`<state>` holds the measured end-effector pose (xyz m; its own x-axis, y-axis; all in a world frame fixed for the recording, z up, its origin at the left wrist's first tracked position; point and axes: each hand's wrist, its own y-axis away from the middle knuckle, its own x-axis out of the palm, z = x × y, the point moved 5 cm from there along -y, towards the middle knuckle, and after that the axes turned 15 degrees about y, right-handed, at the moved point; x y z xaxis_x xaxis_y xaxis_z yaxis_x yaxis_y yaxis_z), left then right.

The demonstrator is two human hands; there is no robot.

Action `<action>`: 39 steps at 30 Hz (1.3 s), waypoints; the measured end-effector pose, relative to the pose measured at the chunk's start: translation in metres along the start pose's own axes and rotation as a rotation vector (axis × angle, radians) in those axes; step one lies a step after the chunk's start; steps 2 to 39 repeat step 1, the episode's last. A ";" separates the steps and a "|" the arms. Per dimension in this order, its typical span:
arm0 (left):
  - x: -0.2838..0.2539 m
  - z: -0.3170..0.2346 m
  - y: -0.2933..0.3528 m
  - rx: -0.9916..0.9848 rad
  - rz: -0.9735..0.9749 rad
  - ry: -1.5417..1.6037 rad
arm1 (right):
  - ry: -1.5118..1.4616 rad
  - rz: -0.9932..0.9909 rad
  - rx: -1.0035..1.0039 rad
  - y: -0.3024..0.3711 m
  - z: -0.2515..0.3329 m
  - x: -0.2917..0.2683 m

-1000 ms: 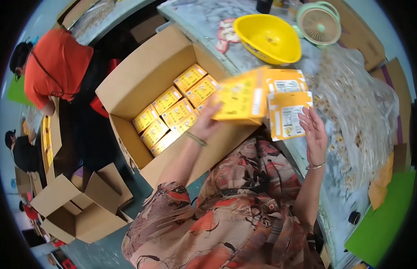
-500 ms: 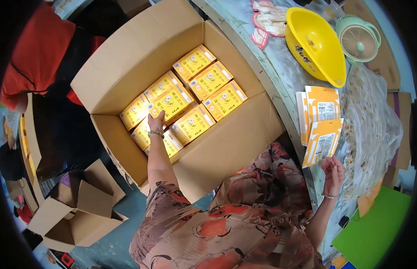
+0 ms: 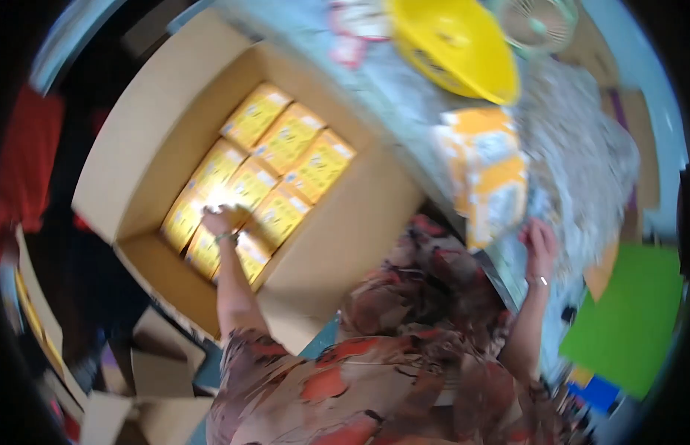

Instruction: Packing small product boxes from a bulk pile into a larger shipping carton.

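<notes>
Inside a large open cardboard carton [image 3: 345,215], several yellow-and-orange boxes [image 3: 289,137] stand packed in rows. My left hand [image 3: 219,222] reaches down over the near-left boxes, at or just above their tops. Its fingers are smeared by motion, so their grip does not show. On the table, my right hand [image 3: 539,248] hovers beside a stack of flat orange-and-white folded boxes [image 3: 497,200]. Its fingers are loosely bent and somewhat apart, with nothing visible in them; they are a little blurred.
A yellow basin [image 3: 456,48], a small fan [image 3: 536,26] and a pink-edged white cloth [image 3: 360,22] lie at the table's far side. Clear plastic sheeting [image 3: 575,148] covers the right. A green board [image 3: 627,319] is nearer. Another open carton [image 3: 163,371] stands lower left.
The box under my left hand stood higher than its neighbours; now the tops look level. My left hand has come off it. The whole view has shifted, with blur.
</notes>
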<state>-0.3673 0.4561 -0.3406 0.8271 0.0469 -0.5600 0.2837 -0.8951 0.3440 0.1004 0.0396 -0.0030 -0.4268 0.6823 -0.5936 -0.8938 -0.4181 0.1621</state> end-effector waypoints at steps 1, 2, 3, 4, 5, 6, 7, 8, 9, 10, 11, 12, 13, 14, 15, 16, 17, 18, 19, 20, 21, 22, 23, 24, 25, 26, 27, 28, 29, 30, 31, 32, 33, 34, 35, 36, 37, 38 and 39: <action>0.032 -0.020 0.011 0.034 0.066 0.008 | 0.107 -0.007 0.030 -0.009 -0.010 -0.004; 0.032 -0.020 0.011 0.034 0.066 0.008 | 0.107 -0.007 0.030 -0.009 -0.010 -0.004; 0.032 -0.020 0.011 0.034 0.066 0.008 | 0.107 -0.007 0.030 -0.009 -0.010 -0.004; 0.032 -0.020 0.011 0.034 0.066 0.008 | 0.107 -0.007 0.030 -0.009 -0.010 -0.004; 0.032 -0.020 0.011 0.034 0.066 0.008 | 0.107 -0.007 0.030 -0.009 -0.010 -0.004; 0.032 -0.020 0.011 0.034 0.066 0.008 | 0.107 -0.007 0.030 -0.009 -0.010 -0.004; 0.032 -0.020 0.011 0.034 0.066 0.008 | 0.107 -0.007 0.030 -0.009 -0.010 -0.004; 0.032 -0.020 0.011 0.034 0.066 0.008 | 0.107 -0.007 0.030 -0.009 -0.010 -0.004; 0.032 -0.020 0.011 0.034 0.066 0.008 | 0.107 -0.007 0.030 -0.009 -0.010 -0.004; 0.032 -0.020 0.011 0.034 0.066 0.008 | 0.107 -0.007 0.030 -0.009 -0.010 -0.004; 0.032 -0.020 0.011 0.034 0.066 0.008 | 0.107 -0.007 0.030 -0.009 -0.010 -0.004; 0.032 -0.020 0.011 0.034 0.066 0.008 | 0.107 -0.007 0.030 -0.009 -0.010 -0.004; 0.032 -0.020 0.011 0.034 0.066 0.008 | 0.107 -0.007 0.030 -0.009 -0.010 -0.004; 0.032 -0.020 0.011 0.034 0.066 0.008 | 0.107 -0.007 0.030 -0.009 -0.010 -0.004; 0.032 -0.020 0.011 0.034 0.066 0.008 | 0.107 -0.007 0.030 -0.009 -0.010 -0.004; 0.032 -0.020 0.011 0.034 0.066 0.008 | 0.107 -0.007 0.030 -0.009 -0.010 -0.004; 0.032 -0.020 0.011 0.034 0.066 0.008 | 0.107 -0.007 0.030 -0.009 -0.010 -0.004; 0.032 -0.020 0.011 0.034 0.066 0.008 | 0.107 -0.007 0.030 -0.009 -0.010 -0.004; 0.032 -0.020 0.011 0.034 0.066 0.008 | 0.107 -0.007 0.030 -0.009 -0.010 -0.004; 0.032 -0.020 0.011 0.034 0.066 0.008 | 0.107 -0.007 0.030 -0.009 -0.010 -0.004; 0.032 -0.020 0.011 0.034 0.066 0.008 | 0.107 -0.007 0.030 -0.009 -0.010 -0.004; 0.032 -0.020 0.011 0.034 0.066 0.008 | 0.107 -0.007 0.030 -0.009 -0.010 -0.004; 0.032 -0.020 0.011 0.034 0.066 0.008 | 0.107 -0.007 0.030 -0.009 -0.010 -0.004; 0.032 -0.020 0.011 0.034 0.066 0.008 | 0.107 -0.007 0.030 -0.009 -0.010 -0.004; 0.032 -0.020 0.011 0.034 0.066 0.008 | 0.107 -0.007 0.030 -0.009 -0.010 -0.004; 0.032 -0.020 0.011 0.034 0.066 0.008 | 0.107 -0.007 0.030 -0.009 -0.010 -0.004; 0.032 -0.020 0.011 0.034 0.066 0.008 | 0.107 -0.007 0.030 -0.009 -0.010 -0.004; 0.032 -0.020 0.011 0.034 0.066 0.008 | 0.107 -0.007 0.030 -0.009 -0.010 -0.004; 0.032 -0.020 0.011 0.034 0.066 0.008 | 0.107 -0.007 0.030 -0.009 -0.010 -0.004; 0.032 -0.020 0.011 0.034 0.066 0.008 | 0.107 -0.007 0.030 -0.009 -0.010 -0.004; 0.032 -0.020 0.011 0.034 0.066 0.008 | 0.107 -0.007 0.030 -0.009 -0.010 -0.004; 0.032 -0.020 0.011 0.034 0.066 0.008 | 0.107 -0.007 0.030 -0.009 -0.010 -0.004; 0.032 -0.020 0.011 0.034 0.066 0.008 | 0.107 -0.007 0.030 -0.009 -0.010 -0.004; 0.032 -0.020 0.011 0.034 0.066 0.008 | 0.107 -0.007 0.030 -0.009 -0.010 -0.004; 0.032 -0.020 0.011 0.034 0.066 0.008 | 0.107 -0.007 0.030 -0.009 -0.010 -0.004; 0.032 -0.020 0.011 0.034 0.066 0.008 | 0.107 -0.007 0.030 -0.009 -0.010 -0.004; 0.032 -0.020 0.011 0.034 0.066 0.008 | 0.107 -0.007 0.030 -0.009 -0.010 -0.004; 0.032 -0.020 0.011 0.034 0.066 0.008 | 0.107 -0.007 0.030 -0.009 -0.010 -0.004; 0.032 -0.020 0.011 0.034 0.066 0.008 | 0.107 -0.007 0.030 -0.009 -0.010 -0.004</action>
